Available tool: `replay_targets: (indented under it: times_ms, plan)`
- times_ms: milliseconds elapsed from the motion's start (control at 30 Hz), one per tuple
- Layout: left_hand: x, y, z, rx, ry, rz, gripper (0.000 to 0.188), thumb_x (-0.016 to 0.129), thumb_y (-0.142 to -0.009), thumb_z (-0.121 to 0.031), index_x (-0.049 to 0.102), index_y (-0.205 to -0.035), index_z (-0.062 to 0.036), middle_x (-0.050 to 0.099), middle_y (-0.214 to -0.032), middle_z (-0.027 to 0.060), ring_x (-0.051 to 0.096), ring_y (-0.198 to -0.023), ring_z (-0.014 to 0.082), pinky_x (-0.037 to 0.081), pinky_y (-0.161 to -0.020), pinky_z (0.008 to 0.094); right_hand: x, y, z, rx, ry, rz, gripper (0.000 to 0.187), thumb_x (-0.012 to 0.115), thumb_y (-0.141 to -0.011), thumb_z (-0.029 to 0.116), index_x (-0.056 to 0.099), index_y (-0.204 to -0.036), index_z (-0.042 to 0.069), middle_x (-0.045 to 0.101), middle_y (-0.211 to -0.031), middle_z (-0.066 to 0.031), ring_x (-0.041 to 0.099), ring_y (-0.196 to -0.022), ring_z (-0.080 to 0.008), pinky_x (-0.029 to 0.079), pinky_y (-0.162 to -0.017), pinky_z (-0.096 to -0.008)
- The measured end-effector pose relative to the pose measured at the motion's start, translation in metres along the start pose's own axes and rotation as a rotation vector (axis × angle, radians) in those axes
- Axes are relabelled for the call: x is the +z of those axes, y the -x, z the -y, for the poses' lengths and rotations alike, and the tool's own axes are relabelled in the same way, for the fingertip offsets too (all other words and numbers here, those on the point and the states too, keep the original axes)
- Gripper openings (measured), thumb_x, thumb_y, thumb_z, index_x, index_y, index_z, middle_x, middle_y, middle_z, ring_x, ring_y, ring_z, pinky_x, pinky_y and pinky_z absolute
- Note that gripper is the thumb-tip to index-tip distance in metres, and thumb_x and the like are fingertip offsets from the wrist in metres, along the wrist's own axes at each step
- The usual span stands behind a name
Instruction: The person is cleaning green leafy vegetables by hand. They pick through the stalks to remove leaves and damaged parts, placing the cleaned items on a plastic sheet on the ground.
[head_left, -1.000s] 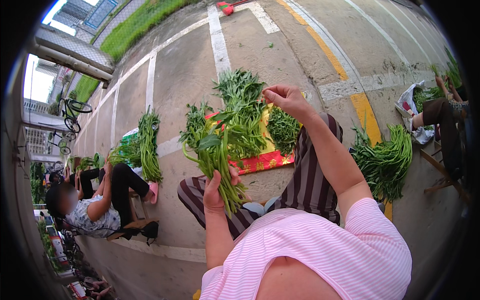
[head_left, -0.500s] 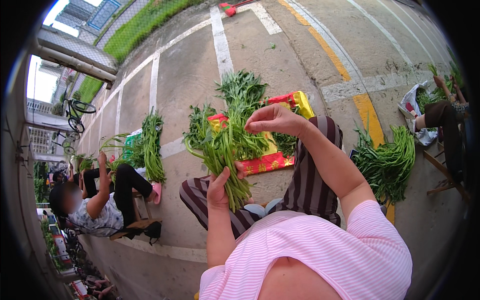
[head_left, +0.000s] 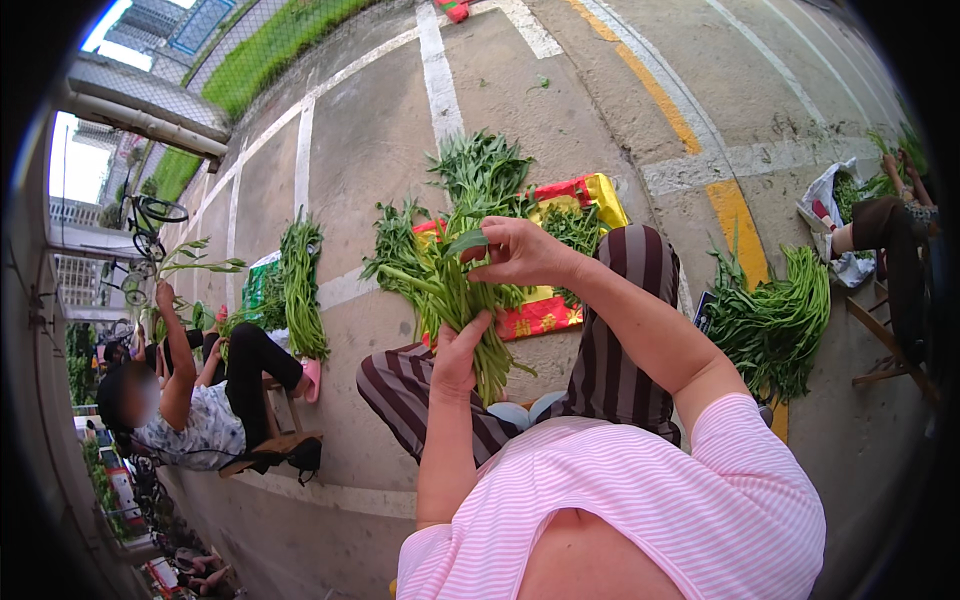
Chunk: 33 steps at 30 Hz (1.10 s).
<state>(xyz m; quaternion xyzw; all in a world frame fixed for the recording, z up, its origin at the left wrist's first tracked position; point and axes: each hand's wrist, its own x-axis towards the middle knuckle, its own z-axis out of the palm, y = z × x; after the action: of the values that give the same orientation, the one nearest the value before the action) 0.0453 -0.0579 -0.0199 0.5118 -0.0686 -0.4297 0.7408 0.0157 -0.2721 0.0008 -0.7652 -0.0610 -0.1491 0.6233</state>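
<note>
My left hand [head_left: 460,352] is wrapped round a bunch of long-stemmed leafy greens [head_left: 447,292], with the cut stem ends pointing down over my lap. At the upper part of the bunch, my right hand [head_left: 520,250] pinches a green leaf [head_left: 466,242] between thumb and fingers. Beyond my knees, more greens [head_left: 484,172] lie on a red and yellow plastic sheet [head_left: 545,318]. Part of the sheet is hidden under the greens and behind my hands.
To my right a big heap of greens [head_left: 778,325] lies on the concrete. Another pile [head_left: 298,285] is on the left, near a seated person [head_left: 215,405] holding stems. A white sack [head_left: 840,215] stands at far right beside another person. Bicycles [head_left: 150,222] are parked at far left.
My right hand has come down and left onto the bunch and now pinches a leaf. My left hand has risen slightly to the right with the bunch. The left-hand person lifts a stem.
</note>
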Motion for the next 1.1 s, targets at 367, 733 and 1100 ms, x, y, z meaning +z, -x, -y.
replay_targets:
  times_ms: [367, 733, 1100]
  plan:
    - [0.005, -0.003, 0.0, -0.011, 0.029, 0.024, 0.022, 0.059, -0.097, -0.011, 0.057, -0.118, -0.0064, 0.065, -0.099, 0.0081, 0.062, -0.079, 0.0157, 0.055, -0.071, 0.0313, 0.003, 0.003, -0.002, -0.067, 0.041, -0.036, 0.01, 0.072, -0.081, 0.008, 0.069, -0.09, 0.004, 0.053, -0.081, -0.0022, 0.054, -0.065, -0.0106, 0.044, -0.058, -0.0258]
    - [0.004, 0.006, -0.004, 0.016, 0.095, -0.006, 0.022, 0.058, -0.096, -0.008, 0.056, -0.118, -0.0041, 0.063, -0.096, 0.0096, 0.061, -0.078, 0.0181, 0.054, -0.07, 0.0338, 0.001, 0.002, -0.004, -0.041, 0.174, -0.157, 0.009, 0.067, -0.08, 0.009, 0.063, -0.084, 0.002, 0.055, -0.078, -0.0028, 0.055, -0.066, -0.0109, 0.046, -0.06, -0.0251]
    - [0.007, 0.012, -0.005, 0.021, 0.153, 0.053, 0.026, 0.061, -0.092, -0.006, 0.057, -0.118, -0.0052, 0.063, -0.095, 0.0094, 0.056, -0.071, 0.0145, 0.048, -0.068, 0.0323, 0.004, 0.001, -0.011, 0.164, -0.212, -0.123, 0.007, 0.062, -0.087, 0.006, 0.06, -0.092, 0.003, 0.057, -0.077, 0.0032, 0.053, -0.071, -0.0039, 0.045, -0.064, -0.0217]
